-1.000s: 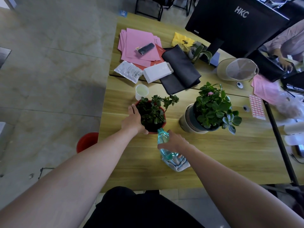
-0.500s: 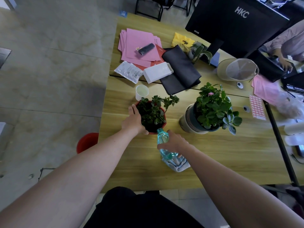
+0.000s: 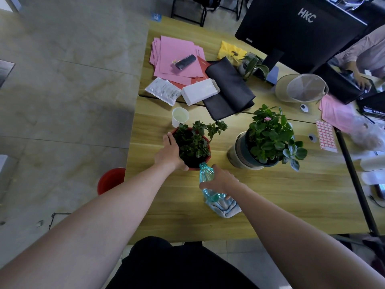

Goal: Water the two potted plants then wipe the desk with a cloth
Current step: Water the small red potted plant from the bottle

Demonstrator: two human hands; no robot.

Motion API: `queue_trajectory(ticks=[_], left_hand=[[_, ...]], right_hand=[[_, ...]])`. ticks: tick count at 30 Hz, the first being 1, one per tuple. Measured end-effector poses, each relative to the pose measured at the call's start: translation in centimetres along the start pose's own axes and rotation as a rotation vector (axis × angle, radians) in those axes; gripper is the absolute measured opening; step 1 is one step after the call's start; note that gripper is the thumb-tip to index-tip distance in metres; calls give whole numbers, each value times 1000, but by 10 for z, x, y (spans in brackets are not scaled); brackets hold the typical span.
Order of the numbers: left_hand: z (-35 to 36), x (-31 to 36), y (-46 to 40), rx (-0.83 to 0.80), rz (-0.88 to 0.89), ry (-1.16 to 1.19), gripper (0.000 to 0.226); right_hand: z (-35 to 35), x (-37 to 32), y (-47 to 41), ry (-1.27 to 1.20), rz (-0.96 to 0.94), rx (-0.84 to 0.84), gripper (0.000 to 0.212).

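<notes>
Nothing has shifted: the clear blue plastic bottle (image 3: 206, 180), clamped in the right hand (image 3: 220, 180), stays tipped into the red pot (image 3: 192, 148), steadied by the left hand (image 3: 169, 152). Overfilling could spill onto the surface (image 3: 281, 197).

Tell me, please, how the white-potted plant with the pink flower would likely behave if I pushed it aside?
The white-potted plant looks top-heavy: its foliage spreads wider than the white pot, so a high push might tip it. It already appears to lean in this view, though the wide lens may exaggerate that. A low push on the wooden desk should probably slide it.
</notes>
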State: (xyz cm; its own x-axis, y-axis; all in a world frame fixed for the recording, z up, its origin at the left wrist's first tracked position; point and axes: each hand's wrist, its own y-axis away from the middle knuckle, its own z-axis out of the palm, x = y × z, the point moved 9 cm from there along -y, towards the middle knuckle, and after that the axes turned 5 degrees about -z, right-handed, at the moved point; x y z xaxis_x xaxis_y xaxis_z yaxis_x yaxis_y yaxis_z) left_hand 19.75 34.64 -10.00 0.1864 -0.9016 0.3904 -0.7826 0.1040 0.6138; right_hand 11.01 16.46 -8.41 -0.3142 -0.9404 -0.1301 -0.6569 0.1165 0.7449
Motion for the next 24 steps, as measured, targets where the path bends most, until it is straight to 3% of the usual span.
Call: queue_trajectory(ticks=[24], left_hand=[[-3,0,3,4,-7,1,144]], right_hand=[[2,0,1,5,4,-10,79]])
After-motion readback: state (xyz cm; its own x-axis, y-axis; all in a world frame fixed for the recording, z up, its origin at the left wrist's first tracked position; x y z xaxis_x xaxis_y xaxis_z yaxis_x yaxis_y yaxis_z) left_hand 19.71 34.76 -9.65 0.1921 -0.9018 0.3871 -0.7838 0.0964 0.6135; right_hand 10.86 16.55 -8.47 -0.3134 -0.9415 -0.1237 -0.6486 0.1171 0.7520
